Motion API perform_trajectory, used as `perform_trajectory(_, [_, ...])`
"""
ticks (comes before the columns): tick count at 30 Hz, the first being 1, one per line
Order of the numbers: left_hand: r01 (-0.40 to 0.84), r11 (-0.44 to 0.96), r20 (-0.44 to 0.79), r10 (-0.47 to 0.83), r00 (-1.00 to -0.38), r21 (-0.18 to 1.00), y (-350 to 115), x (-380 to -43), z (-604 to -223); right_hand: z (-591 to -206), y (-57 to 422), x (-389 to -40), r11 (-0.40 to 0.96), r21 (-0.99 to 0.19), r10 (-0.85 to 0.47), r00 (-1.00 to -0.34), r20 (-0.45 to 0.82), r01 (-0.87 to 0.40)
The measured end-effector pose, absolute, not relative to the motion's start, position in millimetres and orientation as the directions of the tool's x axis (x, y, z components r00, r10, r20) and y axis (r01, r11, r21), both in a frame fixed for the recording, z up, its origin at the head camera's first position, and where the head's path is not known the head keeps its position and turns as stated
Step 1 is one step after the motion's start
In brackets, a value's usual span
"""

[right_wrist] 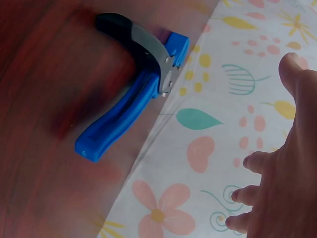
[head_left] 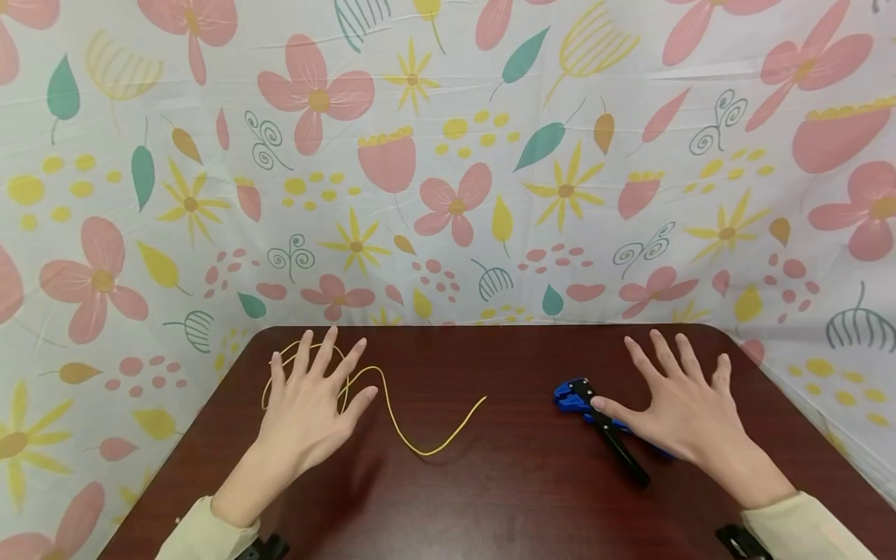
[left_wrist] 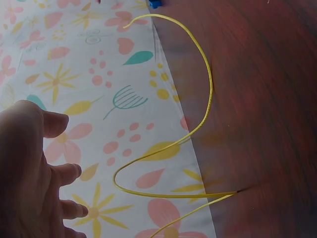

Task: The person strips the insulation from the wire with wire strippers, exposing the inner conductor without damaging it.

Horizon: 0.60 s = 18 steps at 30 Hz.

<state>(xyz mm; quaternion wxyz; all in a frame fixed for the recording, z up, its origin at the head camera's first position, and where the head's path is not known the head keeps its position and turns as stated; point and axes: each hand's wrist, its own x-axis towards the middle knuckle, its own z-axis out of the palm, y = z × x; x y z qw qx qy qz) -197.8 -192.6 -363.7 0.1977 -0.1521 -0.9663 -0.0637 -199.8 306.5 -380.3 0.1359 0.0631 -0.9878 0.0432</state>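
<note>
Hands point(head_left: 308, 404) point(head_left: 689, 412) outspread; yellow wire point(left_wrist: 211, 91) near left; blue-black pliers point(right_wrist: 143, 90) near right.

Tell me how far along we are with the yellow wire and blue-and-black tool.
Done: nothing plainly; the yellow wire lies in loose curves, apart from the blue-and-black tool. In hand: nothing; the left hand and right hand are spread open, holding neither. Remaining: probably all of it, likely starting with picking up both, since they lie separate.

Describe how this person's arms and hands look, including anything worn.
The left hand and right hand are bare, with nothing visibly worn on them. The left sleeve and right sleeve are plain pale cream; a black object partly shows beside each.
</note>
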Motion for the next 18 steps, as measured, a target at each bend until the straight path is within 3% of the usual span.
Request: perform_trajectory(18, [0.361, 0.930, 0.419, 0.304, -0.856, 0.063, -184, -181, -365, -391, 317, -192, 0.989, -0.073, -0.103, -0.961, 0.256, -0.126])
